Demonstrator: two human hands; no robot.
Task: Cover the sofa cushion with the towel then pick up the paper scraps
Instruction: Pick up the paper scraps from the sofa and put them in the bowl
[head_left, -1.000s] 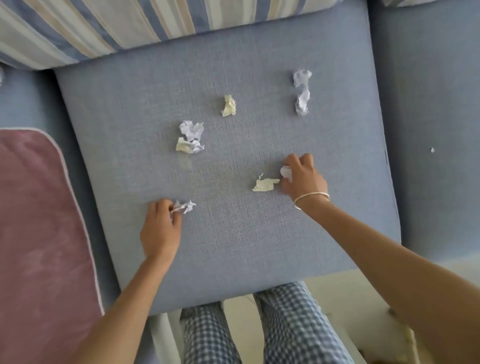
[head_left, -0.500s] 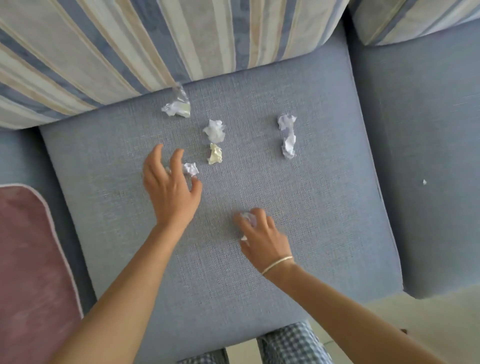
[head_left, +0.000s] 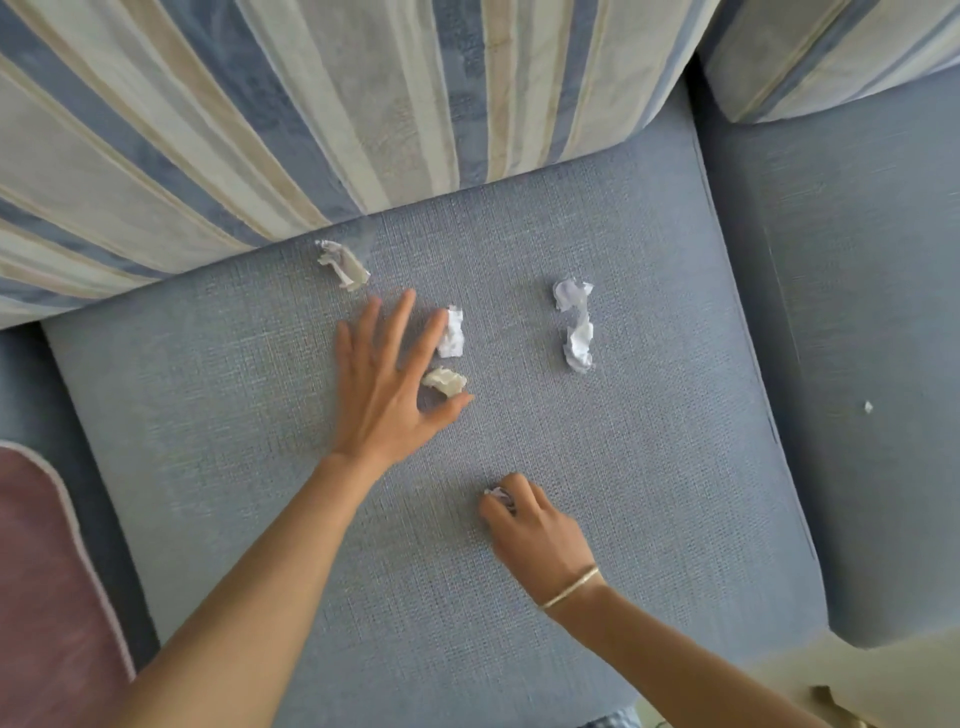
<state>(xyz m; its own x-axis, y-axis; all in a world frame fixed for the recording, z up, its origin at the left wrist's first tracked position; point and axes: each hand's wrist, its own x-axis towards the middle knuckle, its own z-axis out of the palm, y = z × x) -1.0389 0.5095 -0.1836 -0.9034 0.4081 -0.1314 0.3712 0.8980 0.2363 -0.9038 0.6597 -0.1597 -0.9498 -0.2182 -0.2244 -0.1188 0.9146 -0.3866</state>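
A blue-grey woven cloth lies flat over the sofa seat cushion. Several crumpled paper scraps rest on it: a white one near the back cushion, a white one, a yellowish one and a long white one further right. My left hand hovers with spread fingers, its thumb and forefinger on either side of the yellowish scrap. My right hand, wearing a thin bracelet, is closed on a crumpled scrap that shows between its fingers.
A striped back cushion overhangs the far edge of the seat. A pink cloth lies at the left. The neighbouring blue seat cushion on the right carries a tiny white fleck. Pale floor shows at the bottom right.
My left hand has moved forward and right with its fingers opened wide around the yellowish scrap. My right hand has stayed closed on its scrap, and the view has tilted up toward the back cushion.
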